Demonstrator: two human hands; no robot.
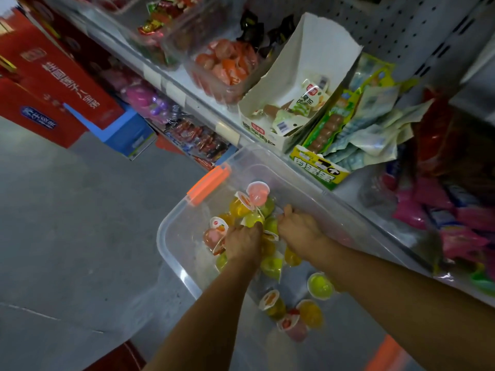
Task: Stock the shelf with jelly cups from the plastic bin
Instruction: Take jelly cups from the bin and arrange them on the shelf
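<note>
Reaching into the plastic bin [171, 236], both hands are seen sunk in the jelly cups [318, 286] heaped at its far end. Left hand [242, 243]: fingers are curled round yellow-green cups in the heap. Right hand [300, 228]: fingers are bent down into the heap with the thumb raised; what they clasp is hidden, so the grip cannot be told. A pink cup [257, 192] is perched on top. More cups are scattered loose at the near end. The bin is set against the shelf [348, 194] front; orange latch [209, 184] on its far rim.
</note>
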